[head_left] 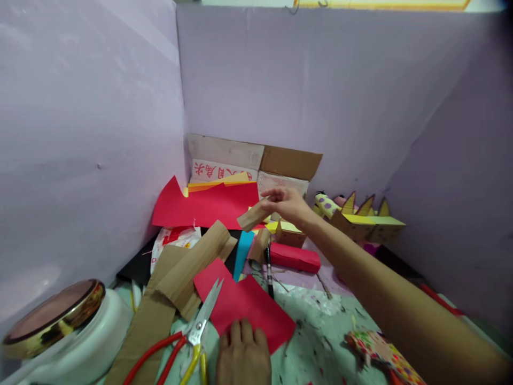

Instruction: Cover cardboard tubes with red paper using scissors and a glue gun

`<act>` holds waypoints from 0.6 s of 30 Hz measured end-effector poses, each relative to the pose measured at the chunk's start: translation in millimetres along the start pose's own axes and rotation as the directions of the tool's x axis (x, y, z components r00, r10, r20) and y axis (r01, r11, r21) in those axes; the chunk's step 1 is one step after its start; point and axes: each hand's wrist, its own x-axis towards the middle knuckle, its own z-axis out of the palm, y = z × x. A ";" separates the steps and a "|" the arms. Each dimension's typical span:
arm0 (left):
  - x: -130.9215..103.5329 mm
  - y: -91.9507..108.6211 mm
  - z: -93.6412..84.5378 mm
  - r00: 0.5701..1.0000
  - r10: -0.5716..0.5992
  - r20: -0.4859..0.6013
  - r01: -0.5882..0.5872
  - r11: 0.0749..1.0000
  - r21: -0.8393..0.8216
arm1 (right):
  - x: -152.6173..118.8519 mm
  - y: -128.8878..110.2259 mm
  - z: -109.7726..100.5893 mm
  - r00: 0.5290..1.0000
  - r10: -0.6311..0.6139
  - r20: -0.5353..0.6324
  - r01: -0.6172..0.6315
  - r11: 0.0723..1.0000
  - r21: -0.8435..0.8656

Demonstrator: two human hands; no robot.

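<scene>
Scissors (196, 332) lie with blade tips over the red sheet (266, 313), beside the left hand (243, 353); its fingers press flat on the sheet, and sliding leftward could nick them. Beyond the sheet, the right hand (285, 206) pinches a cardboard piece (252, 215); a loosened pinch could drop it. Left of the sheet, contents of the gold-rimmed white vessel (102, 331) and plastic bag (161, 250) cannot be told.

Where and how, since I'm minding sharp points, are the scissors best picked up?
Probably by the red handle and yellow handle of the scissors, coming from the person's side. Both run back toward the person, while the blades point away over the red paper, their tips slightly parted.
</scene>
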 end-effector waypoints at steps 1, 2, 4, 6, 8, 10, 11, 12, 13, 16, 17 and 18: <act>-0.6 0.9 -4.4 1.000 0.016 0.022 -0.016 1.000 0.000 | -23.8 0.0 -9.5 0.999 -0.007 -0.053 0.010 0.999 0.041; -1.6 1.4 -9.3 0.999 0.031 0.039 -0.030 0.999 -0.009 | -51.1 2.4 -17.3 0.995 -0.009 -0.096 0.017 0.997 0.080; -4.7 0.8 -20.4 0.996 0.054 0.076 -0.052 0.998 -0.035 | -111.9 14.6 -25.9 0.985 0.003 -0.170 0.022 0.989 0.149; -8.3 -3.3 -32.7 0.992 0.063 0.105 -0.057 0.997 -0.058 | -171.1 34.7 -24.6 0.971 0.068 -0.229 0.008 0.949 0.315; -11.4 -10.6 -44.7 0.990 0.070 0.125 -0.057 0.993 -0.098 | -218.3 57.6 -16.0 0.953 0.187 -0.238 -0.059 0.886 0.459; -13.1 -18.3 -55.0 0.995 0.086 0.050 -0.075 0.978 -0.192 | -247.9 77.1 -4.5 0.937 0.262 -0.231 -0.100 0.835 0.542; -13.7 -20.8 -59.1 0.996 0.085 -0.011 -0.085 0.962 -0.259 | -256.5 84.0 1.1 0.931 0.287 -0.225 -0.109 0.807 0.581; -14.3 -21.7 -62.3 0.993 0.086 -0.080 -0.108 0.933 -0.344 | -261.8 88.6 6.1 0.931 0.299 -0.210 -0.115 0.785 0.609; -15.4 -20.7 -64.3 0.989 0.093 -0.117 -0.135 0.894 -0.426 | -264.7 90.7 10.2 0.929 0.304 -0.210 -0.110 0.770 0.628; -22.4 -6.2 -62.0 0.981 0.144 -0.129 -0.193 0.767 -0.612 | -267.4 85.8 16.8 0.932 0.276 -0.234 -0.070 0.774 0.630; -26.0 1.1 -58.7 0.978 0.174 -0.114 -0.206 0.741 -0.639 | -268.1 82.0 17.3 0.935 0.263 -0.238 -0.062 0.783 0.619; -29.8 8.4 -54.5 0.973 0.207 -0.100 -0.222 0.730 -0.646 | -269.1 78.1 17.1 0.938 0.252 -0.239 -0.057 0.791 0.610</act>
